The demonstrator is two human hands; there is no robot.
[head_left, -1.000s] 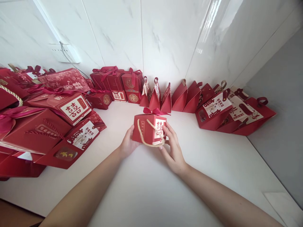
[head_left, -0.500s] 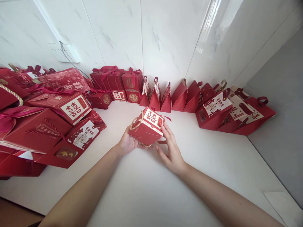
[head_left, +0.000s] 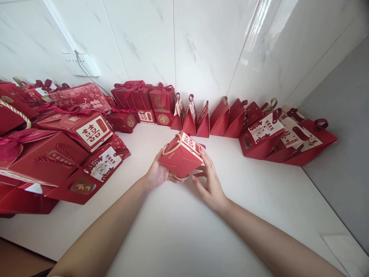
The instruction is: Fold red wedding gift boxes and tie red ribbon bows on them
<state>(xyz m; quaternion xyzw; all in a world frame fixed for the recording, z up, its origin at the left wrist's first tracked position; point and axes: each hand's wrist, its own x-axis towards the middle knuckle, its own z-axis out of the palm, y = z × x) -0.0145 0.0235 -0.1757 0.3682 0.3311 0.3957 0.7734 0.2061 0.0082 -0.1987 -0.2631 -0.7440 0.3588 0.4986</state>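
Now that you've tipped the red, rope-handled cardboard box above the white tabletop, its creased underside faces you; your left hand clasps it, your right hand, thumb apart, touches its edge.

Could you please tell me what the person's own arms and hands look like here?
The left hand and right hand are bare, with slender fingers and no gloves, rings or bracelets visible. The left forearm and right forearm are uncovered too; no sleeve or watch can be made out.
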